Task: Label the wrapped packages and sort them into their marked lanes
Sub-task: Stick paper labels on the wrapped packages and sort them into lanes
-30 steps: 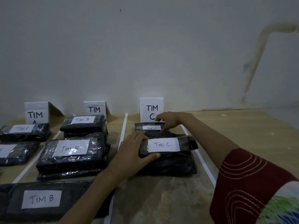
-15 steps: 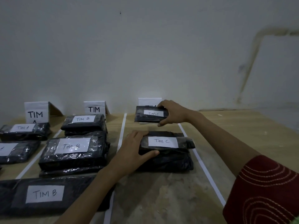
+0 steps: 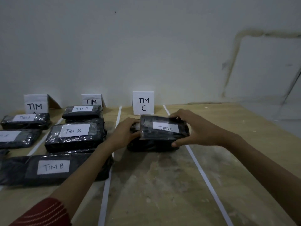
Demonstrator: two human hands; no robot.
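At the tabletop's (image 3: 236, 144) far edge, lane C (image 3: 154, 180): right hand (image 3: 195, 129) grips the top package (image 3: 162, 128), left hand (image 3: 123, 132) grips the lower package (image 3: 146, 146). TIM B packages (image 3: 75, 136) labelled and placed; likely near done.

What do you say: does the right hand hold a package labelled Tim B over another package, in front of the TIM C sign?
No. The head view shows its label reads Tim C, not Tim B. The rest holds: the right hand grips the package over a lower package, in front of the TIM C sign.
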